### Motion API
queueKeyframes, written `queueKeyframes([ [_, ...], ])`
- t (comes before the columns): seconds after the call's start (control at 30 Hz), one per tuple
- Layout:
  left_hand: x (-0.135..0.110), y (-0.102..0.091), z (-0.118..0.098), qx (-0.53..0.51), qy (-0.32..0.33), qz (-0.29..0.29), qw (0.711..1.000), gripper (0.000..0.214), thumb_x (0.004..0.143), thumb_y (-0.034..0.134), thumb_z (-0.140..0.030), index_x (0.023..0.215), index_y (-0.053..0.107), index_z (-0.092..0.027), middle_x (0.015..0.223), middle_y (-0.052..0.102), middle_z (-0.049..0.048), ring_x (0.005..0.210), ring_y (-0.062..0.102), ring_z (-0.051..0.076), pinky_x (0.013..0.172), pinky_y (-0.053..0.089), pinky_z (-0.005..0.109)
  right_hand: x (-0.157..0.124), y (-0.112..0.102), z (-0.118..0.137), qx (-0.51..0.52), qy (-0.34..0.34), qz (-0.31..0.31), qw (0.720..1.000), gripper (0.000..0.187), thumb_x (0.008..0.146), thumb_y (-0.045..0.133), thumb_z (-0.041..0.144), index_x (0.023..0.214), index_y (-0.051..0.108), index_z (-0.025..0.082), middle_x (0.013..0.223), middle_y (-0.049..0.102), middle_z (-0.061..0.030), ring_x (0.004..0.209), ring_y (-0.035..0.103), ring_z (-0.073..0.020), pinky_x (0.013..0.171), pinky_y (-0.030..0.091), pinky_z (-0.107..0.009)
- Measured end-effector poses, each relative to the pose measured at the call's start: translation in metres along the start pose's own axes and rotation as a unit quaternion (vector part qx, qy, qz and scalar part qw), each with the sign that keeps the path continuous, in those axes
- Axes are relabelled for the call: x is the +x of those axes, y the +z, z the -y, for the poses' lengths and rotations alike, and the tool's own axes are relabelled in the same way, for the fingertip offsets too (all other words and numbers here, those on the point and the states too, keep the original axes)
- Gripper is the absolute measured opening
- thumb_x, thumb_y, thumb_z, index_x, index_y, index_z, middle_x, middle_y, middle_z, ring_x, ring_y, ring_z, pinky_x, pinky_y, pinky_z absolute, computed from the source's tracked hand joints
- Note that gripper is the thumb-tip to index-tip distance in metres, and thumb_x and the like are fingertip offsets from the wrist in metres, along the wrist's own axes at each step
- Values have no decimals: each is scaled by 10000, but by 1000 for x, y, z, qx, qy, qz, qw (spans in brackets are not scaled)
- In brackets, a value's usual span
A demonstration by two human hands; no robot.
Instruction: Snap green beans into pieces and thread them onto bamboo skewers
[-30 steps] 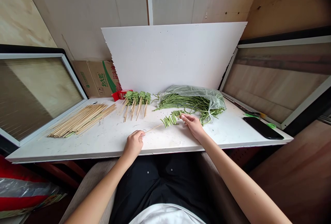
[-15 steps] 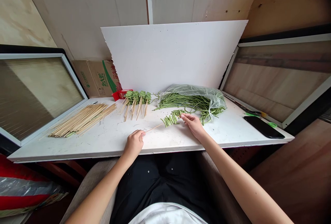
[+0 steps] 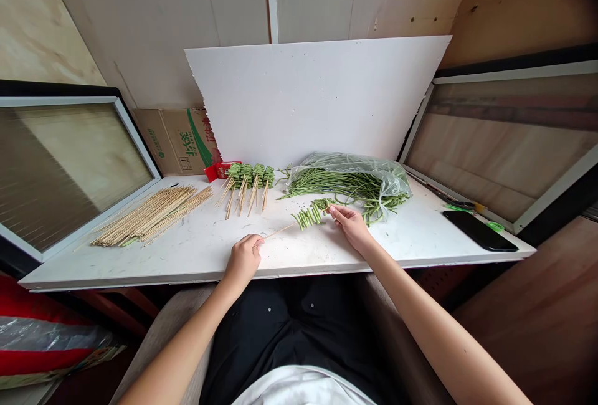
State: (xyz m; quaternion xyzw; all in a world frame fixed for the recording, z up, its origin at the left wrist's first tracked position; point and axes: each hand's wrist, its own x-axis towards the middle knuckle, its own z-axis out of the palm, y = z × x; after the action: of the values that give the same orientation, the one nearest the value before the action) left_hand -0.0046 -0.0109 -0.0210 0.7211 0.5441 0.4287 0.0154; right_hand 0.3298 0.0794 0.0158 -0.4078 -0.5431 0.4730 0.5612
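Observation:
My left hand is closed around the near end of a thin bamboo skewer, just above the table's front edge. Short cut pieces of green bean are threaded crosswise along its far half. At the other end, my right hand pinches with thumb and forefinger at the skewer's tip; the fingers partly hide what lies between them. Behind that tip, a small heap of cut green bits lies on the table. Close by, long green beans stick out of a clear plastic bag.
Several finished bean skewers lie at the back, beside a red packet. Loose bamboo skewers are spread on the left of the white table. A black phone rests at the right. A white board leans behind.
The whole view has shifted slightly to the right. Both hands keep their hold and place on the skewer, with no clear movement of the bean pieces.

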Motion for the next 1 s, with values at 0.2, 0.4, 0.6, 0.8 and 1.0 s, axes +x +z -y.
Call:
queueKeyframes([
  [0.2,0,0,0,7,4,-1,1000,310,818,465,20,860,682,-197,853,740,40,804,697,198,720,506,284,0,-1,-1,-5,4,-3,1000,467,714,843,614,1002,821,246,1033,784,-73,845,648,-216,658,459,-308],
  [0.4,0,0,0,9,-1,0,1000,311,819,466,17,857,687,-198,851,742,39,803,700,201,712,505,286,1,-3,-4,12,7,-15,1000,441,698,880,564,997,832,244,1081,786,-85,897,670,-228,676,463,-308],
  [0.6,1,-1,-1,9,-1,0,1000,329,789,462,30,846,692,-199,850,747,40,809,703,200,722,516,282,1,-3,-4,15,9,-36,999,409,666,907,523,953,843,238,1090,793,-89,899,673,-235,710,472,-323],
  [0.8,0,-1,0,14,3,3,1000,327,801,456,17,854,696,-197,852,744,44,811,702,196,716,523,279,-1,-3,-1,11,8,-33,999,394,664,906,531,922,844,240,1067,795,-83,879,671,-233,719,471,-328],
  [1.0,0,-1,1,19,8,7,1000,340,787,460,30,863,702,-197,869,751,47,817,708,198,736,543,284,-2,-2,1,-13,0,-19,1000,425,683,882,575,935,840,236,1050,793,-80,873,664,-229,736,481,-333],
])
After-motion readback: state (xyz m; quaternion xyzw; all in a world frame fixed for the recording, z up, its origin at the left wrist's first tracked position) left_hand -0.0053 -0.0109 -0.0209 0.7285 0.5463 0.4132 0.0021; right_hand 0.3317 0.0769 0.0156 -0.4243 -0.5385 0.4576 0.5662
